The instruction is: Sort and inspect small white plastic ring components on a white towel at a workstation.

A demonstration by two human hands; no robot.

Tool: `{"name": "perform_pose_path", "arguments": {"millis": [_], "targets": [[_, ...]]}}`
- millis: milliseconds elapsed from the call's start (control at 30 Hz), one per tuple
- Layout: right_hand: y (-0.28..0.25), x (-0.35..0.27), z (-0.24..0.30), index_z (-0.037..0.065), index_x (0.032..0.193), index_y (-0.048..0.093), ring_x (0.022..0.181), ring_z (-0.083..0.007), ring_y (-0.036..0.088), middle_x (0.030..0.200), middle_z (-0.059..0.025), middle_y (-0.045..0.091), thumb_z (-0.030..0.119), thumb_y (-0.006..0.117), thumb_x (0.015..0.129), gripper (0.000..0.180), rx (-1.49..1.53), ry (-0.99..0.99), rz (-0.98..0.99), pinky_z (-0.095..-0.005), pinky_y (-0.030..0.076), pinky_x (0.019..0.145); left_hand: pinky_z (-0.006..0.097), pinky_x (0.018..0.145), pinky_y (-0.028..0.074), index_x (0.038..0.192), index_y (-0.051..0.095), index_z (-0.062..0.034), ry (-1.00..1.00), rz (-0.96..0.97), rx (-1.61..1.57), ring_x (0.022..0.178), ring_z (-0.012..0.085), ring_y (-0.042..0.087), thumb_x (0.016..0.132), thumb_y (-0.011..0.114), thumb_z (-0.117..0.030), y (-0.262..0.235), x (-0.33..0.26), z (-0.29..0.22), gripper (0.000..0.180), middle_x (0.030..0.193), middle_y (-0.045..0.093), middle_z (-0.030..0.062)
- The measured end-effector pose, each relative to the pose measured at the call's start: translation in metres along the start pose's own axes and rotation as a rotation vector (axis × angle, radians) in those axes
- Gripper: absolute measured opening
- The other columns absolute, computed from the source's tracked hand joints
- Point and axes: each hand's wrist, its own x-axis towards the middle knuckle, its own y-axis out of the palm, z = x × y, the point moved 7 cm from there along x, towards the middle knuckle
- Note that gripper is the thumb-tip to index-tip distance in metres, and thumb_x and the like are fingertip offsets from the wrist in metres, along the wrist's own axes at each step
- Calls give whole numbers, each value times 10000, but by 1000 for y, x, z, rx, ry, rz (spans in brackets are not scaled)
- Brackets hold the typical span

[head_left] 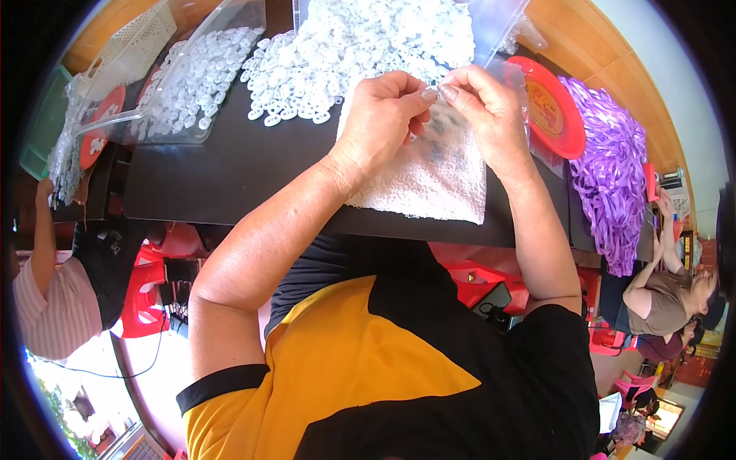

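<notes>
My left hand (383, 115) and my right hand (491, 115) meet above a white towel (429, 188), fingertips almost touching. Each pinches thumb against forefinger. Whatever is between them is too small to make out. Just beyond my hands a large heap of small white oval plastic pieces (360, 38), with holes in them, spreads over the dark table (222, 180). Some loose ones lie left of my left hand. Faint bluish-grey marks show on the towel under my fingers.
At the left stands a clear plastic box (172, 139) of similar pieces, near a red plate (115, 103) and a white basket (138, 42). On the right are a red dish (573, 136) and a mound of purple straps (609, 169). Other people work at both sides.
</notes>
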Motion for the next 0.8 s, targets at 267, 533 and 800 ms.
{"name": "perform_pose_path", "arguments": {"millis": [267, 533, 800], "targets": [[5, 5, 3, -17, 921, 580, 734, -185, 595, 802, -110, 627, -37, 548, 834, 95, -17, -93, 2, -295, 471, 678, 231, 545, 420, 892, 629, -9, -16, -3, -62, 589, 91, 519, 932, 598, -136, -1, 3, 7, 136, 696, 585, 17], [11, 5, 1, -18, 898, 579, 723, -213, 610, 789, -124, 626, -54, 551, 815, 94, -16, -117, 8, -296, 474, 672, 236, 542, 416, 871, 627, -7, -17, -41, -43, 587, 95, 514, 918, 601, -109, -3, 5, 11, 116, 690, 579, 18], [4, 3, -9, -20, 922, 614, 744, -125, 593, 818, -63, 658, -5, 592, 864, 64, 59, -76, -24, -261, 473, 688, 247, 551, 421, 847, 630, -10, -29, -14, -71, 588, 106, 520, 897, 617, -144, -2, 6, 10, 144, 690, 582, 22]]}}
